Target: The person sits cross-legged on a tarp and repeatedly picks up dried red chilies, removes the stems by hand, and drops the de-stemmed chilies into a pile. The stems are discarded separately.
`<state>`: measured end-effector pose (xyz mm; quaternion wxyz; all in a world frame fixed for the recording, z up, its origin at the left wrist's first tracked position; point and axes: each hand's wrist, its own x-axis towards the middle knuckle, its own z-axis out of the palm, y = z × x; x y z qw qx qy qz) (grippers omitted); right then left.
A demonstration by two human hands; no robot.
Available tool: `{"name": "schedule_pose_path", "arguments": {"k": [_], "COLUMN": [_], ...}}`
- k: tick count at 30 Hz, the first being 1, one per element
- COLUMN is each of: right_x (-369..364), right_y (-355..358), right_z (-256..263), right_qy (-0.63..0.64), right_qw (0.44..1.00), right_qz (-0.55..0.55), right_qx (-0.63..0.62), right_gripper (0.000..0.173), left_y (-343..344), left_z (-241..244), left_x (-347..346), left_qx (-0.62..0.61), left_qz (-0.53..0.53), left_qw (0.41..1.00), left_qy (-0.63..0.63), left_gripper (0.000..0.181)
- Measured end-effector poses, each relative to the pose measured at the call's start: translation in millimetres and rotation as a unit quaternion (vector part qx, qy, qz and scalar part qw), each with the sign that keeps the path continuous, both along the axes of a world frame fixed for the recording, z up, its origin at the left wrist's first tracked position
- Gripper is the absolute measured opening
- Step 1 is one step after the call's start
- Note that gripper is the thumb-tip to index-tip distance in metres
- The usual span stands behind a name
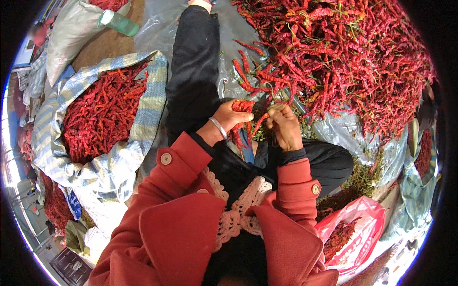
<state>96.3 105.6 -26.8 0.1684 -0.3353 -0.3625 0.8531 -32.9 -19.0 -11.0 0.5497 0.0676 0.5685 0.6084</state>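
Observation:
A bunch of dried red chillies is held in my left hand, with the thumb laid across it. Just to the right, my right hand pinches a single dried red chilli near its stem end, and the pod slants down toward the bunch. Both hands are above my lap, between my outstretched leg and my bent leg. Beyond them a large heap of dried red chillies with stems spreads over a clear plastic sheet. Several loose pods lie at the heap's near left edge.
To the left stands a blue-and-white striped woven sack filled with chillies. A white sack and a green bottle are behind it. Green stem scraps lie right of my knee, beside a red-and-white plastic bag holding chilli pieces.

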Motion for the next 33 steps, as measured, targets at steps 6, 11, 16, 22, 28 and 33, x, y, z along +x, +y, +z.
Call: {"name": "schedule_pose_path", "arguments": {"k": [6, 11, 16, 22, 28, 33], "right_x": [-13, -8, 9, 80, 34, 10], "right_y": [-23, -24, -8, 25, 22, 16], "right_z": [8, 14, 23, -9, 5, -24], "right_qy": [-0.017, 0.025, 0.198, -0.406, -0.346, -0.179], "right_qw": [0.99, 0.997, 0.94, 0.59, 0.74, 0.963], "right_qz": [0.001, -0.012, 0.071, 0.202, 0.091, -0.022], "right_qx": [0.141, -0.075, -0.27, 0.668, 0.569, 0.199], "right_gripper": [0.004, 0.005, 0.007, 0.019, 0.019, 0.026], "left_y": [3, 3, -1, -44, -173, -176], "left_z": [-17, -9, 2, 55, 118, 114], "left_x": [1, 5, 3, -62, -203, -182], "left_qx": [0.014, 0.033, 0.046, 0.128, -0.437, -0.491], "left_qz": [-0.074, -0.079, -0.07, 0.094, -0.073, -0.127], "left_qw": [0.994, 0.994, 0.996, 0.987, 0.603, 0.365], "left_qy": [-0.075, -0.063, -0.017, -0.027, 0.663, 0.781], "left_gripper": [0.013, 0.014, 0.015, 0.029, 0.073, 0.069]}}
